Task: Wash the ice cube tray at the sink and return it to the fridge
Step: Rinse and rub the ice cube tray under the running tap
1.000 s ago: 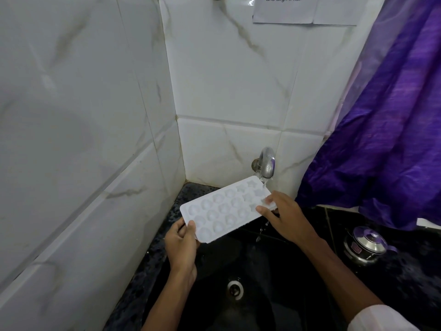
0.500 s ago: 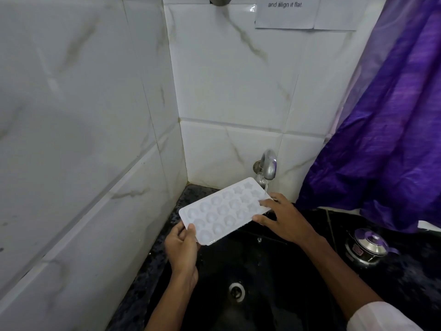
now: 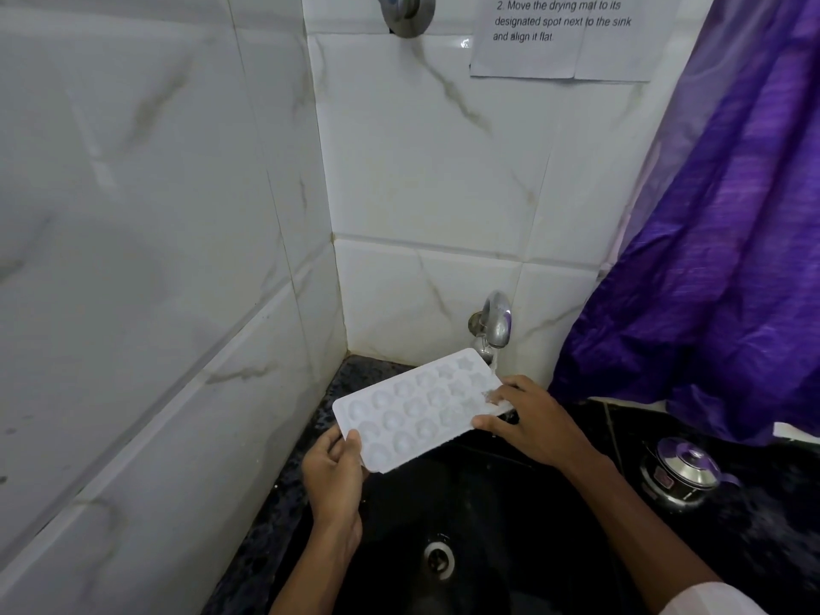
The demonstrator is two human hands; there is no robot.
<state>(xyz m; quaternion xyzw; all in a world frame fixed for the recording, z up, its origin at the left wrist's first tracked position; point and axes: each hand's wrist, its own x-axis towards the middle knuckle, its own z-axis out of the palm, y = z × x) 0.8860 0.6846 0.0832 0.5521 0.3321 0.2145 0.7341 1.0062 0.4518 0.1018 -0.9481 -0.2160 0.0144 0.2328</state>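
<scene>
1. The white tray (image 3: 417, 410) is held in the air over the back left part of the sink (image 3: 510, 503). Its long side runs from near left up to the tap (image 3: 496, 321) at far right. It has three rows of round and star-shaped moulds; I cannot tell whether the hollow side faces up.
2. The left hand (image 3: 333, 474) grips the tray's near left corner, with the thumb lying on top and the fingers curled beneath.
3. The right hand (image 3: 534, 421) clasps the tray's far right end. The thumb is at the near long edge and the fingers reach over the top surface.
4. The two hands are apart, one at each end of the tray.
5. A thin stream of water (image 3: 494, 364) falls from the tap onto the tray's right end, just beside the right fingers.
6. The sink is black, with a round metal drain (image 3: 439, 559) below the tray, between the forearms.
7. A dark speckled tabletop (image 3: 262, 539) borders the sink on the left and back.
8. To the right, a steel pot (image 3: 681, 474) with a lid stands on the tabletop, well apart from the tray.
9. A purple cloth (image 3: 732, 259) hangs above the pot.
10. The wall (image 3: 421, 179) has white marbled tiles, with a printed note (image 3: 563, 37) taped high on it and a round metal fitting (image 3: 406, 13) to its left.
11. A white sleeve (image 3: 710, 601) shows at the right forearm.
</scene>
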